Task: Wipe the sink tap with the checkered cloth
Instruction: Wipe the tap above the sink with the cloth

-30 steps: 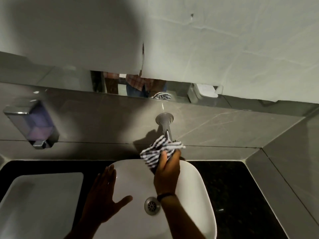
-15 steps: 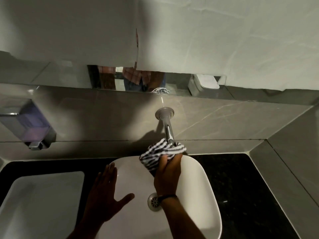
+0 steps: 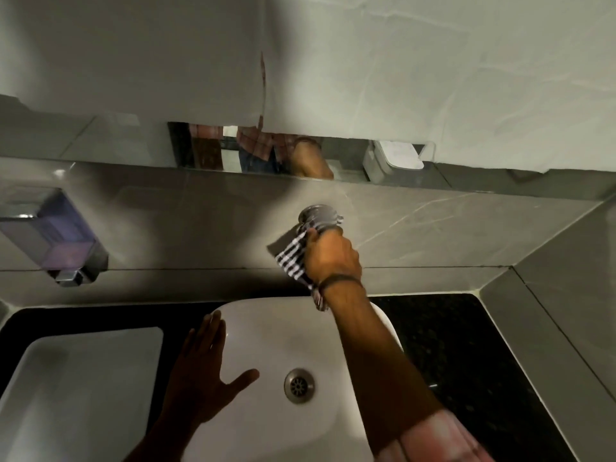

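The chrome wall tap sticks out of the grey tiled wall above a white basin. Only its round base plate shows; my hand and the cloth hide the spout. My right hand is closed around the black-and-white checkered cloth and presses it against the tap close to the wall. One end of the cloth hangs down past my wrist. My left hand lies flat on the basin's left rim, fingers spread, holding nothing.
A second white basin sits at the left on the black counter. A soap dispenser is fixed to the wall at the left. Above the tap runs a mirror strip. A tiled side wall closes the right.
My right hand has slid the cloth along the tap from the spout's end over the basin up to the base at the wall. My left hand stays on the rim.
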A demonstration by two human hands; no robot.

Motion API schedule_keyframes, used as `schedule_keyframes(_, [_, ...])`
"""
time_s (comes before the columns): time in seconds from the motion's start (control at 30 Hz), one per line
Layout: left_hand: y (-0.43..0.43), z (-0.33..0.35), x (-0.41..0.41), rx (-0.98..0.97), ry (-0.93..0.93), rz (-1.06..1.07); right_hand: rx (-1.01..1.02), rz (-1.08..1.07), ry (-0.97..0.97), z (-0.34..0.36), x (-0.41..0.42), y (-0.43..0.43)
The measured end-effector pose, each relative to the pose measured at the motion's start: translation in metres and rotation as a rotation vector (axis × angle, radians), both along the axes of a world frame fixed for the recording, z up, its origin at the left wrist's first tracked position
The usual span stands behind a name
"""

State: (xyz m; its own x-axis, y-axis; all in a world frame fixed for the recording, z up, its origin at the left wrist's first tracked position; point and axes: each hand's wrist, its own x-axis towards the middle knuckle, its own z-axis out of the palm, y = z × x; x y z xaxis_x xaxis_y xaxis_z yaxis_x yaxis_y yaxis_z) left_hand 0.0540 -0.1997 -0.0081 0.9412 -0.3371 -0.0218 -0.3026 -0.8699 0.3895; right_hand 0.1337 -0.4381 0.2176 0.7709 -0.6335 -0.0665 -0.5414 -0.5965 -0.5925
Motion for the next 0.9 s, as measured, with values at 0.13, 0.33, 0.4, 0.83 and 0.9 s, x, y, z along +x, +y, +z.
schedule_keyframes(0.13, [-0.001,0.0,-0.002,0.01,-0.01,-0.014,0.081,-0.013,0.047,0.008,0.012,0.002])
schedule_keyframes(0.33, [-0.003,0.003,-0.001,0.017,0.007,0.006,0.042,-0.012,-0.436,-0.041,-0.051,0.016])
schedule_keyframes(0.4, [-0.004,0.002,-0.002,0.02,0.01,0.017,0.19,0.041,-0.602,-0.064,-0.072,0.023])
schedule_keyframes(0.83, [-0.008,0.028,-0.007,-0.127,-0.108,0.019,1.379,-0.279,-0.573,-0.119,-0.143,0.025])
schedule_keyframes(0.9, [-0.018,0.054,-0.014,-0.363,0.063,0.128,1.627,-0.336,-0.399,-0.116,-0.152,0.03])
